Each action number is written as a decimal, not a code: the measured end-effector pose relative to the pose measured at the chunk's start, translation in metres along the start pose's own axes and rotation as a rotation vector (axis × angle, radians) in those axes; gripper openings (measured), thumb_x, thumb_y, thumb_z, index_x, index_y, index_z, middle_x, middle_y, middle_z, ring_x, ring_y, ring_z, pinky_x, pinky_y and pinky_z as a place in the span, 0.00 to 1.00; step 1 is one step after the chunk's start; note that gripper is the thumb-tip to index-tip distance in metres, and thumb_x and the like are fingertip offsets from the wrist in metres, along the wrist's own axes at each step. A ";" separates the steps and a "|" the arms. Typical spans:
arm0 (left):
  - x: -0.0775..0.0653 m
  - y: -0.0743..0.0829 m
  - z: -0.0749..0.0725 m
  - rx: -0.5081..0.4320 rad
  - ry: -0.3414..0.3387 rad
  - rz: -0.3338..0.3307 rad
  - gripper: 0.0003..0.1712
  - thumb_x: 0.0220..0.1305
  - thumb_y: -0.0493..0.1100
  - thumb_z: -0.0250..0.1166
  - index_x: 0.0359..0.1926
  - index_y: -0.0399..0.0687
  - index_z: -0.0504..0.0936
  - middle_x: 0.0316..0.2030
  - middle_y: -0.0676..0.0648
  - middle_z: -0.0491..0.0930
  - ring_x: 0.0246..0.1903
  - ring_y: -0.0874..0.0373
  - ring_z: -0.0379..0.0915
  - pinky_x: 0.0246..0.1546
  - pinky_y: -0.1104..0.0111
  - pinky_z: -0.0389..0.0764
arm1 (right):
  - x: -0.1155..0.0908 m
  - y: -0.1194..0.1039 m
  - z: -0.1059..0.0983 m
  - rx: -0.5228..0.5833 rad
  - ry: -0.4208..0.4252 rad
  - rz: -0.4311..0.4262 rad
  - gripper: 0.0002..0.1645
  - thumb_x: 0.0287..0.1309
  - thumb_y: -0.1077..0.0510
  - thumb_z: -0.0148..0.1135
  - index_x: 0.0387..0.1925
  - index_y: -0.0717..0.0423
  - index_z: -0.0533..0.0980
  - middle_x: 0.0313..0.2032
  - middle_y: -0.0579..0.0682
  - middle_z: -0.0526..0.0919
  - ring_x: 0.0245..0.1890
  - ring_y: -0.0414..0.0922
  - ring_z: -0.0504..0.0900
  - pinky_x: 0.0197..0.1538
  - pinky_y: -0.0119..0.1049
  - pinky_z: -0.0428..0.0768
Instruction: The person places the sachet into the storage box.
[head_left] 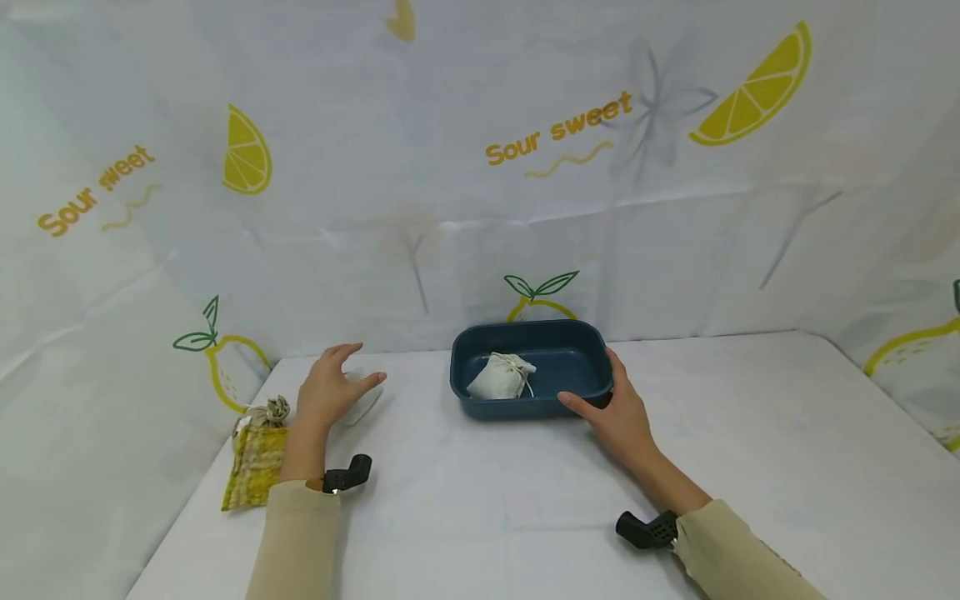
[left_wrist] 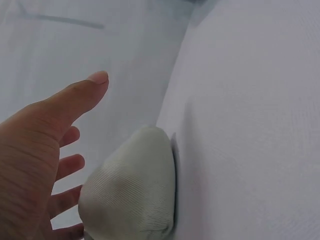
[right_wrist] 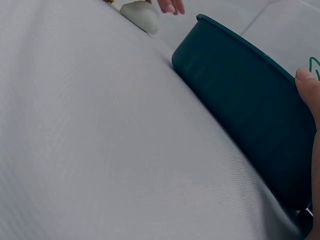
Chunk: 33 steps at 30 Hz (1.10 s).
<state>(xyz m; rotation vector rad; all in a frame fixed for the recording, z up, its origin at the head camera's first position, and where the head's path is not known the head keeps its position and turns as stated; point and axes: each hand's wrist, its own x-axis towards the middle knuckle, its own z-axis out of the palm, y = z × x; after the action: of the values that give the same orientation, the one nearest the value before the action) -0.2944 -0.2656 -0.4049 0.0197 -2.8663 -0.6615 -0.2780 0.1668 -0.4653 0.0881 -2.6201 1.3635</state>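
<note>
My left hand (head_left: pixel 327 392) hovers at the left, fingers spread and apart from the thumb. Just beside it lies a pale cloth pouch (head_left: pixel 364 405), partly hidden by the hand; the left wrist view shows the rounded pouch (left_wrist: pixel 132 187) near the fingers, not gripped. My right hand (head_left: pixel 621 417) holds the right end of a dark blue rectangular tub (head_left: pixel 480 409), thumb at the front rim and fingers round the right side. Inside the tub, at its left, sits a white drawstring pouch (head_left: pixel 501 377). The right wrist view shows the tub's outer wall (right_wrist: pixel 240 100).
Left of my left forearm lie a yellow checked pouch (head_left: pixel 253 468) and a brownish tied bag (head_left: pixel 272 412), partly overlapping. A white cloth (head_left: pixel 465 500) covers the table. Behind stands a white curtain (head_left: pixel 337 167) with lemon prints.
</note>
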 end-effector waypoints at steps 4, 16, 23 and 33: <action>0.002 -0.008 0.009 0.003 -0.020 -0.006 0.47 0.62 0.65 0.68 0.75 0.48 0.66 0.74 0.34 0.62 0.70 0.30 0.62 0.58 0.35 0.73 | -0.001 0.000 -0.001 0.002 0.000 0.005 0.67 0.57 0.35 0.70 0.81 0.54 0.40 0.80 0.60 0.50 0.79 0.62 0.53 0.75 0.63 0.59; 0.002 -0.031 0.030 -0.028 -0.038 -0.025 0.49 0.60 0.61 0.72 0.76 0.49 0.65 0.72 0.30 0.62 0.69 0.29 0.61 0.65 0.37 0.68 | 0.000 0.000 0.000 0.011 0.009 -0.003 0.66 0.57 0.36 0.71 0.81 0.54 0.41 0.80 0.60 0.50 0.79 0.62 0.53 0.75 0.64 0.59; 0.002 -0.036 0.037 -0.076 -0.004 -0.005 0.47 0.59 0.60 0.74 0.75 0.51 0.67 0.73 0.34 0.62 0.71 0.30 0.58 0.67 0.37 0.66 | 0.001 0.000 0.000 0.004 0.015 -0.006 0.66 0.57 0.37 0.71 0.81 0.54 0.42 0.80 0.60 0.51 0.79 0.62 0.53 0.75 0.64 0.59; -0.004 -0.034 0.040 -0.058 0.068 0.079 0.37 0.56 0.55 0.77 0.65 0.50 0.79 0.64 0.35 0.75 0.62 0.31 0.69 0.61 0.39 0.72 | 0.000 -0.001 0.000 0.009 0.002 0.008 0.67 0.57 0.36 0.71 0.81 0.53 0.41 0.80 0.60 0.50 0.79 0.62 0.53 0.75 0.64 0.59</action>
<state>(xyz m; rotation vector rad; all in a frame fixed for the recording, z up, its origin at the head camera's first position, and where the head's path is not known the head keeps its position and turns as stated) -0.2997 -0.2785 -0.4555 -0.0780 -2.7656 -0.7143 -0.2782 0.1658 -0.4647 0.0766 -2.6158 1.3768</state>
